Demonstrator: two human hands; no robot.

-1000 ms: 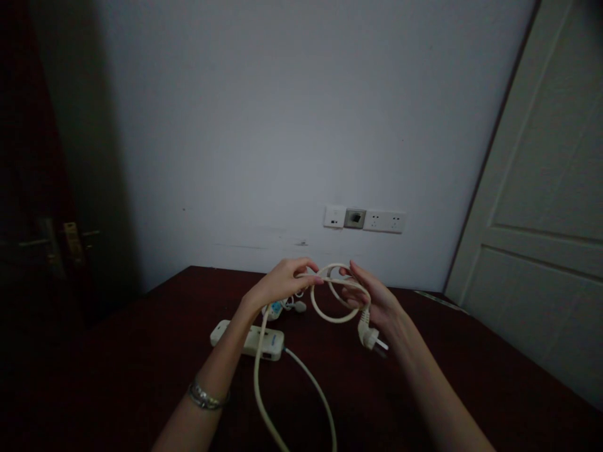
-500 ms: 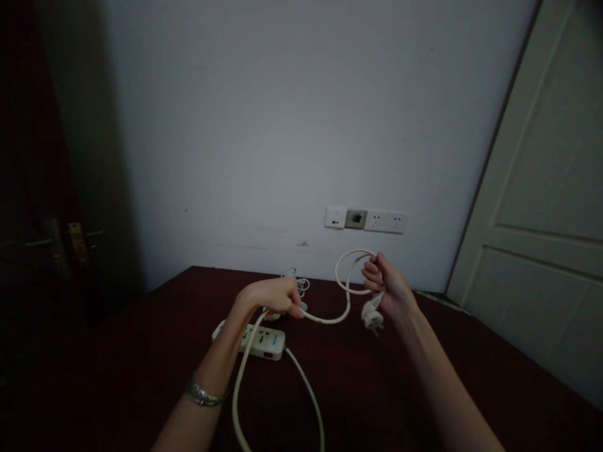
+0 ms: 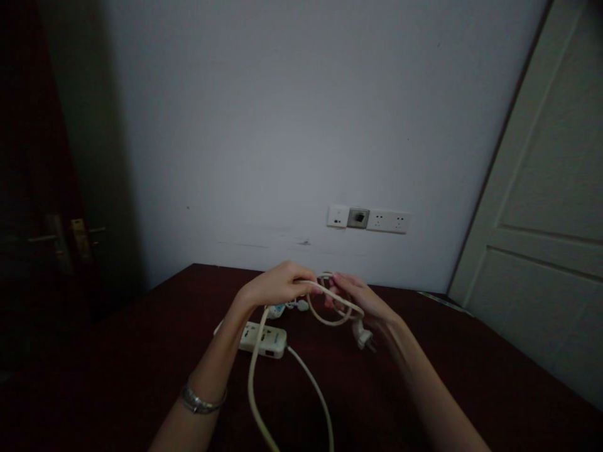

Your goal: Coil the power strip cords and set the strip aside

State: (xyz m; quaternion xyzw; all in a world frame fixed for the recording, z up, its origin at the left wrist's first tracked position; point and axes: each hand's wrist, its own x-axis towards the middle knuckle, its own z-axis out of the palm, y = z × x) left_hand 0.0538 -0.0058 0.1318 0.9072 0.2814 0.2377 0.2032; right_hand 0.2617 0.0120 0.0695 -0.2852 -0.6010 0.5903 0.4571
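Note:
A white power cord (image 3: 257, 389) runs up from the bottom of the view into my left hand (image 3: 285, 284), whose fingers are closed on it. Close beside it, my right hand (image 3: 355, 295) grips a loop of the same cord, its fingertips nearly meeting my left hand. Below my right hand dangles the cord's white plug (image 3: 362, 334), prongs pointing down to the right. Partly behind my left forearm, the white power strip (image 3: 273, 342) lies on the table; the cord leaves its right end. Part of the coil is hidden by my fingers.
The dark red table (image 3: 377, 402) reaches back to the wall. Another white plug (image 3: 301, 305) and a blue-and-white item (image 3: 276, 311) lie behind the strip. Wall sockets (image 3: 389, 221) sit above the table's back edge. A pale door (image 3: 546, 251) stands on the right.
My right hand has moved left to my left hand, carrying the looped cord and plug. My left hand has risen slightly, and the stretch of cord between the hands is gathered into a loop.

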